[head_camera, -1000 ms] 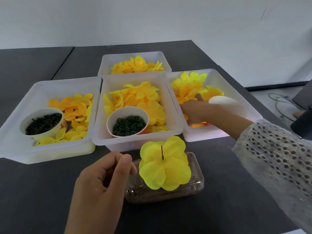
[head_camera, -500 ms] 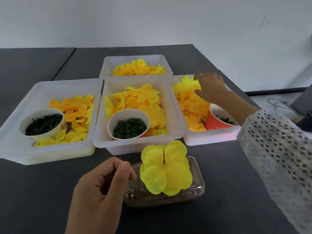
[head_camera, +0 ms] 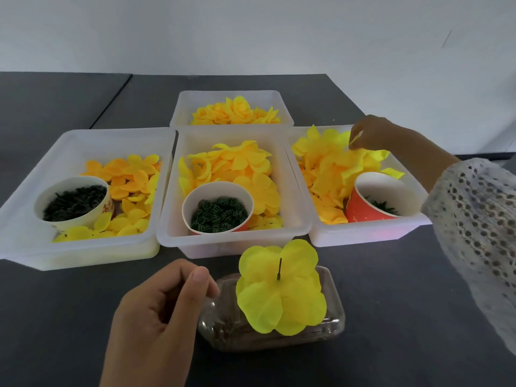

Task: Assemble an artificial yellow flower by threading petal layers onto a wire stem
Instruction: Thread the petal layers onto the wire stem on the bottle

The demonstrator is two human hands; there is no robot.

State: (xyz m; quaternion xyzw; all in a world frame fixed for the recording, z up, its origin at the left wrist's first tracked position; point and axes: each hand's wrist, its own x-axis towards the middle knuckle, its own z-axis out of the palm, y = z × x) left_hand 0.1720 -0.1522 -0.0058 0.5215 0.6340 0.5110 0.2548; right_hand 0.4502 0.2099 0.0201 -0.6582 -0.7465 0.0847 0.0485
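Yellow petal layers already sit on the wire stem (head_camera: 279, 270), forming the half-built flower (head_camera: 280, 289) that hangs over the clear plastic box (head_camera: 333, 317) just in front of the middle bin (head_camera: 234, 191), which serves as the landmark for everything else. Your left hand (head_camera: 159, 322) is in front of that bin and slightly to its left, fingers curled with the thumb pressed against the forefinger; the flower stands beside your thumb, but the lower stem is hidden, so you cannot tell from this view whether you actually pinch it. The dark tip of the stem pokes up through the flower's centre.

Your right hand (head_camera: 371, 134) is over the far part of the bin to the right of the middle bin (head_camera: 363, 233), fingertips closed narrowly on the edge of a bright yellow petal layer (head_camera: 360, 160) at the top of the heap there. A red paper cup (head_camera: 374, 202) with dark green pieces leans in that bin's near corner.

Inside the middle bin, a white-lined cup (head_camera: 217, 208) of green rings stands at the near edge, with orange-yellow petals behind it. Left of the middle bin, another bin (head_camera: 81, 247) holds smaller petals and a white bowl (head_camera: 74, 202) of dark pieces. Behind the middle bin, a fourth bin (head_camera: 231, 107) holds more yellow petals. All rest on a dark table (head_camera: 391, 303).
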